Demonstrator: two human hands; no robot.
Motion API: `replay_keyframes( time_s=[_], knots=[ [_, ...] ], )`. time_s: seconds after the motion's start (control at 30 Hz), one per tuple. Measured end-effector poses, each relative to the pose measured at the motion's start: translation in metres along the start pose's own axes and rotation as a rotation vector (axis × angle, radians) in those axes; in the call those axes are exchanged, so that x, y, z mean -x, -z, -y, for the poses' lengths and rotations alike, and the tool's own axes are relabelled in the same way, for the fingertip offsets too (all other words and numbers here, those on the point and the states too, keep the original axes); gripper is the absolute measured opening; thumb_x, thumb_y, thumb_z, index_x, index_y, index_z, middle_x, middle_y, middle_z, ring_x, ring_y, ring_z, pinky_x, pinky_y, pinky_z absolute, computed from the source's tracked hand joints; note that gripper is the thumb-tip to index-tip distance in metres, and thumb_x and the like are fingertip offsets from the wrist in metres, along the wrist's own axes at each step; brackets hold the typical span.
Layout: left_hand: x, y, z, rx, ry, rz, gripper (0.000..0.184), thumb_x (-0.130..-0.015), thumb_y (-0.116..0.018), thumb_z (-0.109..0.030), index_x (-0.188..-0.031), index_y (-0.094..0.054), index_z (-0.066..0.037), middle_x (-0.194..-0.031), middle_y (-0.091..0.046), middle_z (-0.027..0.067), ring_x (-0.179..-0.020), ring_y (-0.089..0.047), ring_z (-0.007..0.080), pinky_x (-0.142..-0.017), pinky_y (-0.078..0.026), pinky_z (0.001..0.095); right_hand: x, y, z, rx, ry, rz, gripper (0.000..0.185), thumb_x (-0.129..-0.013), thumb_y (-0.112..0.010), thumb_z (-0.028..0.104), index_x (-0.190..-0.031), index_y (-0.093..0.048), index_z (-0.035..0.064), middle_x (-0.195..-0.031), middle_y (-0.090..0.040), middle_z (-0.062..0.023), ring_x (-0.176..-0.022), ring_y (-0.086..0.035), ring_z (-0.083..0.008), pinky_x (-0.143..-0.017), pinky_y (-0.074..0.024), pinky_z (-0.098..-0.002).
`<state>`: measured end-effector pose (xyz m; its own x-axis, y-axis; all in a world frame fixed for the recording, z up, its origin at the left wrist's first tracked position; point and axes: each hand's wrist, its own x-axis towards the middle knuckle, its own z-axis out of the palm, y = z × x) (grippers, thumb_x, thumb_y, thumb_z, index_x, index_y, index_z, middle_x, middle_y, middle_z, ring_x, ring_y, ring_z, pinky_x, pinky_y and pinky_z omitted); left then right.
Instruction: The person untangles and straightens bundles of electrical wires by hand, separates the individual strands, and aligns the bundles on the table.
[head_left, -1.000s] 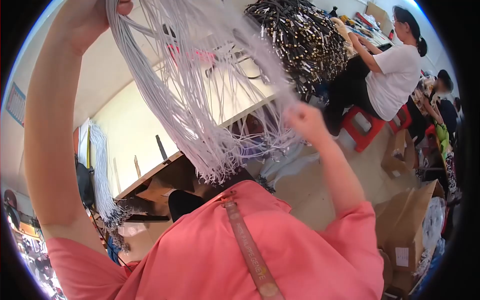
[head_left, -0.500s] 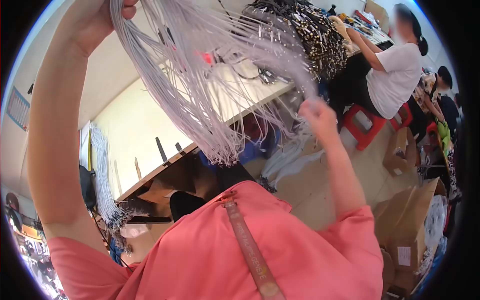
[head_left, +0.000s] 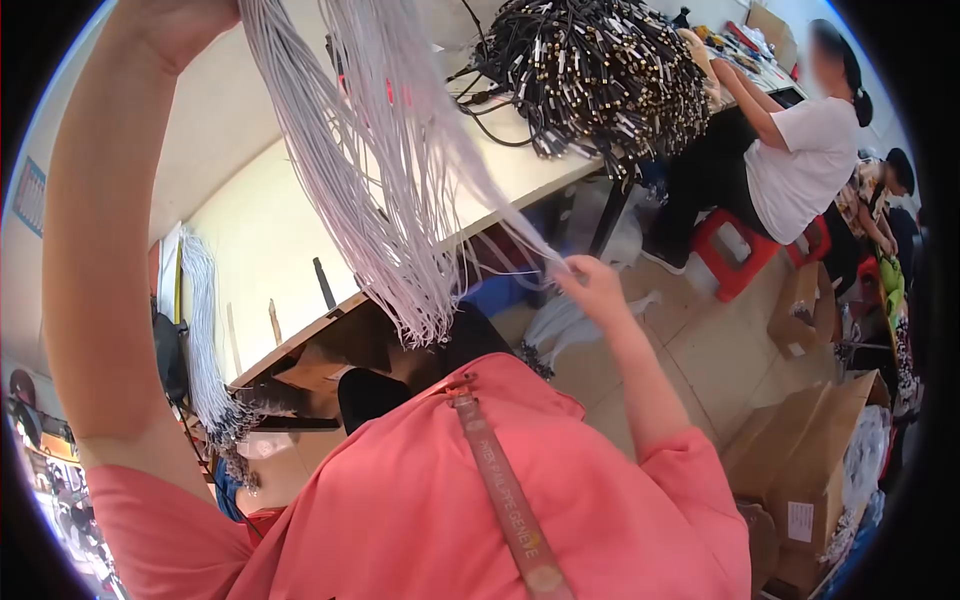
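Note:
A thick bundle of thin white-grey cables (head_left: 340, 170) hangs from the top edge of the head view, its cut or tipped ends dangling near my lap. My raised left hand (head_left: 190, 28) grips the bundle's upper part; its fingers are mostly cut off by the frame edge. Lower down and to the right, my right hand (head_left: 594, 290) pinches a few strands and draws them out sideways from the rest. Those strands are smeared by motion.
A pale worktable (head_left: 290, 220) carries a big heap of black cables with metal plugs (head_left: 610, 85). More white cables (head_left: 203, 330) hang over its left end. A person in white (head_left: 805, 165) sits on a red stool (head_left: 732, 255). Cardboard boxes (head_left: 800, 470) stand at right.
My right hand has moved down and left, and the strands spread across the black heap now run down to it in a narrow bunch. My left hand has shifted slightly up.

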<state>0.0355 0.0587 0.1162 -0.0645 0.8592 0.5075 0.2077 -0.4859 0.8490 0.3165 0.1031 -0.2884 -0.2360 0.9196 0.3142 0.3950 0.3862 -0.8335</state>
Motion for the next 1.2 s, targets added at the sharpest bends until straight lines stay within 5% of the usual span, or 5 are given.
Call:
replay_keyframes(
  time_s=[0.17,0.57,0.77,0.97,1.2],
  knots=[
    [-0.011,0.011,-0.008,0.015,0.054,0.036,0.017,-0.091,-0.055,-0.015,-0.098,-0.053,0.000,-0.081,-0.060,0.0086,-0.060,-0.060,0.0130,-0.042,-0.046,0.0231,-0.009,-0.017,0.012,-0.047,0.045,0.118,0.050,-0.071,-0.070,0.012,-0.118,-0.054,0.0021,-0.112,-0.059,-0.0150,-0.108,-0.056,-0.0269,-0.092,-0.0432,-0.0332],
    [0.002,-0.033,0.001,0.241,-0.021,-0.072,0.032,-0.091,-0.054,-0.011,-0.113,-0.043,0.009,-0.107,-0.052,0.0235,-0.097,-0.061,0.0321,-0.064,-0.057,0.0325,0.019,-0.102,0.079,-0.181,0.368,-0.093,0.028,-0.084,-0.060,0.026,-0.100,-0.061,0.0022,-0.089,-0.063,-0.0176,-0.084,-0.061,-0.0334,-0.074,-0.0475,-0.0390],
    [0.003,-0.021,0.003,0.227,-0.038,-0.096,0.030,-0.092,-0.051,-0.011,-0.111,-0.041,0.010,-0.110,-0.049,0.0263,-0.100,-0.059,0.0332,-0.071,-0.058,0.0354,0.005,-0.077,0.078,-0.140,0.005,0.334,0.029,-0.084,-0.060,0.028,-0.099,-0.064,0.0037,-0.084,-0.064,-0.0163,-0.076,-0.062,-0.0337,-0.067,-0.0491,-0.0355],
    [-0.015,0.010,0.011,0.387,0.021,-0.189,0.030,-0.092,-0.049,-0.009,-0.113,-0.039,0.010,-0.111,-0.048,0.0281,-0.100,-0.059,0.0344,-0.075,-0.057,0.0374,-0.003,0.035,0.057,-0.245,0.079,-0.346,0.019,-0.084,-0.060,0.005,-0.103,-0.063,0.0028,-0.090,-0.065,-0.0115,-0.079,-0.063,-0.0155,-0.070,-0.0502,-0.0274],
    [0.000,-0.024,0.021,0.348,-0.029,-0.182,0.032,-0.092,-0.050,-0.009,-0.115,-0.038,0.009,-0.114,-0.048,0.0275,-0.101,-0.058,0.0346,-0.080,-0.055,0.0414,0.017,0.076,0.030,-0.088,-0.070,-0.246,0.013,-0.087,-0.059,0.012,-0.094,-0.064,0.0016,-0.081,-0.063,-0.0053,-0.076,-0.057,-0.0070,-0.068,-0.0458,-0.0244]
  ],
)
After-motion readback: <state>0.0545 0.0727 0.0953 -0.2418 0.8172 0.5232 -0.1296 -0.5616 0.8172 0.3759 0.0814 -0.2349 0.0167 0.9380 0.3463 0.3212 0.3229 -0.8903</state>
